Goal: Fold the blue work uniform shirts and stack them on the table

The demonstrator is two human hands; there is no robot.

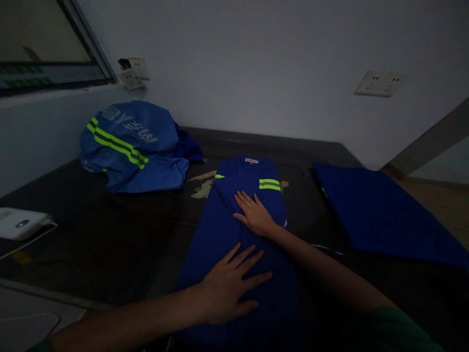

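Note:
A dark blue work jacket [205,244] with yellow-green reflective strips lies folded lengthwise on the dark table, its collar label toward the wall. My left hand [229,286] rests flat on the lower part of the jacket, fingers spread. Farther up, my right hand [254,215] lies flat on the folded cloth below a reflective strip, fingers slightly apart. Neither hand grips the fabric. The jacket's near end fades into shadow.
On the left, a crumpled lighter blue garment [135,132] is heaped near the wall. A flat blue folded garment [381,210] lies at the right. A white device [24,223] with a cable sits at the left edge. Wall sockets [381,83] are above the table [110,234].

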